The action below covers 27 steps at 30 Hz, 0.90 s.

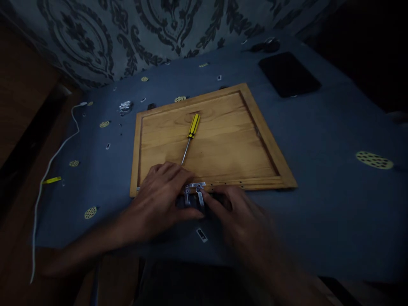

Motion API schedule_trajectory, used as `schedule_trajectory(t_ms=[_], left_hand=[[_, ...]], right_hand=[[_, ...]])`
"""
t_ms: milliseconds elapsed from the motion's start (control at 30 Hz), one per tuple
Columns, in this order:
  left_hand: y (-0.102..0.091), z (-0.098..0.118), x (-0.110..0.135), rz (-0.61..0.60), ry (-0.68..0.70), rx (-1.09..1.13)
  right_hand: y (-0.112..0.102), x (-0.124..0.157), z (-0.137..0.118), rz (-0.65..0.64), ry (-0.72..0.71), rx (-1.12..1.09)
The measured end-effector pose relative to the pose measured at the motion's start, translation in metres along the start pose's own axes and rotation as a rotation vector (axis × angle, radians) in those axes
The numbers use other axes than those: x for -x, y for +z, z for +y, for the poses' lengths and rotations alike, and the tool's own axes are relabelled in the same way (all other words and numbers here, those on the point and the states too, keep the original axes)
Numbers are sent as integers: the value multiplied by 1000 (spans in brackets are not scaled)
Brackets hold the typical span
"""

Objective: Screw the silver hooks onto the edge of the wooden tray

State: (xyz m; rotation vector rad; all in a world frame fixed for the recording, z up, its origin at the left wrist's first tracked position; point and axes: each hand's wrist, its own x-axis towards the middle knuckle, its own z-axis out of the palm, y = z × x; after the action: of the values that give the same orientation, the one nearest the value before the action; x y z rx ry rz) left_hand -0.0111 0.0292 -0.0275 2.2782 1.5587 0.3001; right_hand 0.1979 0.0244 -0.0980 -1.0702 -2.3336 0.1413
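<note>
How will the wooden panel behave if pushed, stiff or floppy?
The wooden panel should stay stiff, given its solid-looking frame. It may drag against the blue cloth beneath it. The yellow screwdriver lying on top might shift or roll.

The wooden panel is golden-brown, streaked darker.

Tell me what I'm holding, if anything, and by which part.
A hold can't be told: the right hand seems to touch the metal bracket at its right prong; the left hand is at its left.
</note>
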Motion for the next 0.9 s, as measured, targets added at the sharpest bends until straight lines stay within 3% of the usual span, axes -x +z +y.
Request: schedule_trajectory(t_ms=[167,900], left_hand=[[2,-1,0,6,4,-40],[12,2,0,43,30,-31]], right_hand=[[0,1,1,17,-50,-16],[0,0,0,30,-33,10]])
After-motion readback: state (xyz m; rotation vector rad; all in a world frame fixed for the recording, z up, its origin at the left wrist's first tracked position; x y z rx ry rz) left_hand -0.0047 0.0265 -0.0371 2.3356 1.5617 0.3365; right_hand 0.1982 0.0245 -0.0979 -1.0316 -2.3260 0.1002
